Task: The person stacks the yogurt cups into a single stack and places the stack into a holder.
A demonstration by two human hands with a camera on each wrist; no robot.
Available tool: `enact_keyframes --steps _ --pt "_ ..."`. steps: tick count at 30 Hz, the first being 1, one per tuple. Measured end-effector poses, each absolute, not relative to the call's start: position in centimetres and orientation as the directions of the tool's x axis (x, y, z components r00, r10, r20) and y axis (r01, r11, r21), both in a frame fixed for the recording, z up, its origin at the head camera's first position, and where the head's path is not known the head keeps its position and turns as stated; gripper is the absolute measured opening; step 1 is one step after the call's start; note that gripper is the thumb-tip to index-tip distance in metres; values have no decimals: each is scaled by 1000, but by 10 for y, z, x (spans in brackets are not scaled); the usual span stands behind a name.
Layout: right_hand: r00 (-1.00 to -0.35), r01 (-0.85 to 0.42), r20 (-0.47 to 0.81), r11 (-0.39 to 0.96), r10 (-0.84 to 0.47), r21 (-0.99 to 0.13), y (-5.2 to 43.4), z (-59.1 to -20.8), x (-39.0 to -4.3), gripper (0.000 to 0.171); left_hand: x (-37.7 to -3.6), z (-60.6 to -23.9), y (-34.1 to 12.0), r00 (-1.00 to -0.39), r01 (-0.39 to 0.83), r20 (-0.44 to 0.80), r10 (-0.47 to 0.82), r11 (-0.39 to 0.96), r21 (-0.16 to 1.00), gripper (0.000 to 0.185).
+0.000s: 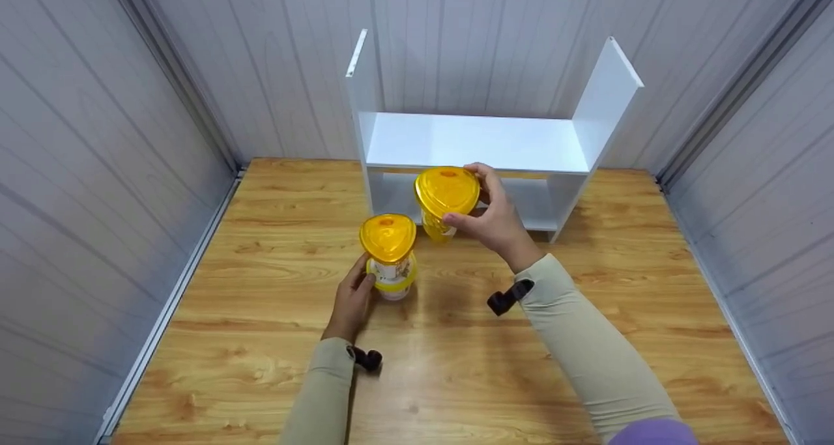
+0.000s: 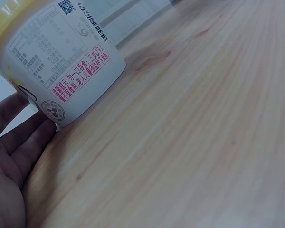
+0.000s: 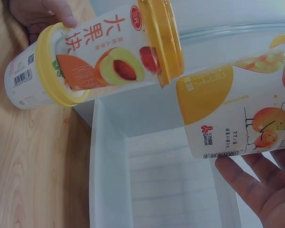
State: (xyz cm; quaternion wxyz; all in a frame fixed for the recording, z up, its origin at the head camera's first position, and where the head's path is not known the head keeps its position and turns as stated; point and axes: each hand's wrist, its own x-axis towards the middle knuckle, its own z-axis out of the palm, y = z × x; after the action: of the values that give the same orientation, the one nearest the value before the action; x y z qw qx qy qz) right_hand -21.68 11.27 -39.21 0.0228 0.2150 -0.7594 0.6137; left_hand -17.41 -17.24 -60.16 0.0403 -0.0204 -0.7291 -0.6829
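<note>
Right hand (image 1: pixel 496 220) grips raised cup (image 1: pixel 445 200); left fingers (image 1: pixel 360 277) apparently touch standing cup (image 1: pixel 389 255).

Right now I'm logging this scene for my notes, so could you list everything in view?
cups: two, white with yellow lids; one stands on the table, the other is lifted before the shelf.
shelf: one, white, at the table's back edge.
table: one, light wood.
walls: grey panels, on three sides.
left hand: touches the standing cup's base.
right hand: holds the lifted cup by its lid.
</note>
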Motion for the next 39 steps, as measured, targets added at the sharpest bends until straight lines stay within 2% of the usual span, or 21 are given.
enact_keyframes --steps 18,26,34,39 --pt "-898 -387 330 165 -292 -907 90 -381 -215 97 -174 -603 -172 -997 66 70 -36 117 991 53" --pt "-893 -395 337 163 -299 -904 83 -379 -214 98 -159 -567 -171 -996 84 85 -8 117 990 53" --pt "-881 -407 348 138 -320 -903 75 -378 -213 92 -172 -602 -173 -996 74 79 -35 113 991 53" --pt "-870 -430 367 143 -331 -891 71 -378 -214 88 -172 -603 -169 -995 76 83 -55 121 990 52"
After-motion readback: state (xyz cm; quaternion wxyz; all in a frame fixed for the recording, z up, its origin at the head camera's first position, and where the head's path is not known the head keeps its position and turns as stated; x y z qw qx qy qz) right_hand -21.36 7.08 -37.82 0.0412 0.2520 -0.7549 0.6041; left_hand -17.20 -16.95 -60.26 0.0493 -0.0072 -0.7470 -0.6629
